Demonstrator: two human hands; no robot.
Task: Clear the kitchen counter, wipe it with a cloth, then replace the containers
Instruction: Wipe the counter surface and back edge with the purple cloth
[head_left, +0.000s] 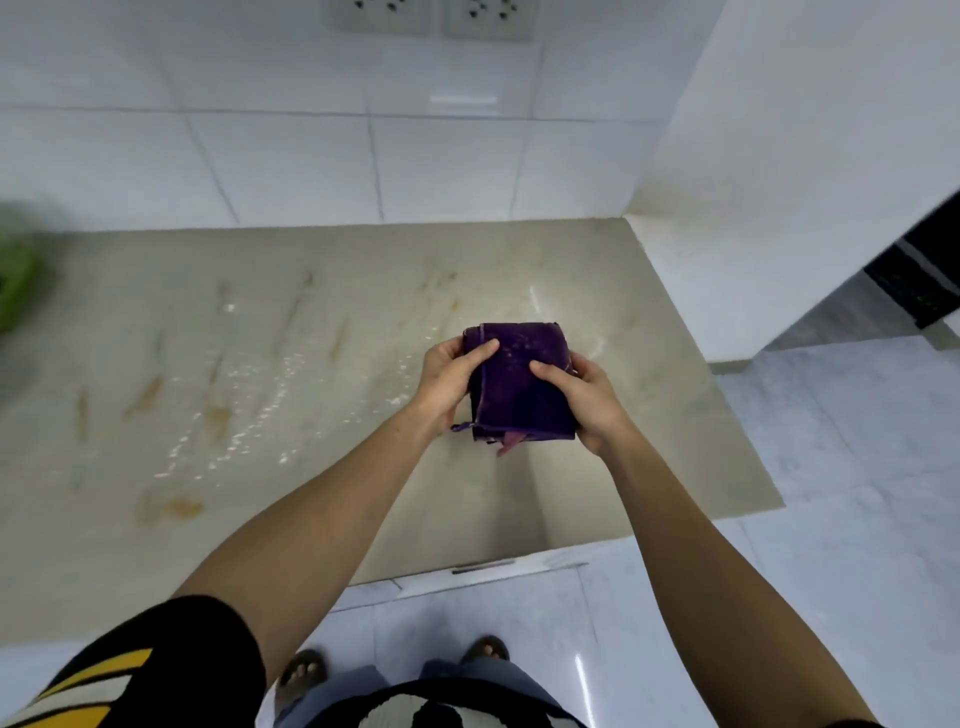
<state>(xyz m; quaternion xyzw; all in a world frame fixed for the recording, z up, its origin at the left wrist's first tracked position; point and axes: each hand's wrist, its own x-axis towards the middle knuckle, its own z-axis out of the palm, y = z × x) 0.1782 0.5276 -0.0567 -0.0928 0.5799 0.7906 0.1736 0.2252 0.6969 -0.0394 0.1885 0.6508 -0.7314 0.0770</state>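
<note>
Both hands' fingers (480, 349) clasp folded purple cloth (519, 384) (above counter (260, 364)).

Both arms outstretched, left hand (451, 383) and right hand (588, 400) in closed grip.

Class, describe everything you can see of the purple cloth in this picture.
The purple cloth is dark violet, soft fabric folded into a thick, roughly square pad with a stitched hem showing along its left side. Pale specks dot its top face, and a loose corner and a lighter tag-like strip hang from its near edge. It is held above the wet, streaked beige counter, near its right end. The left hand grips its left side, the right hand its right, thumbs on top.
</note>
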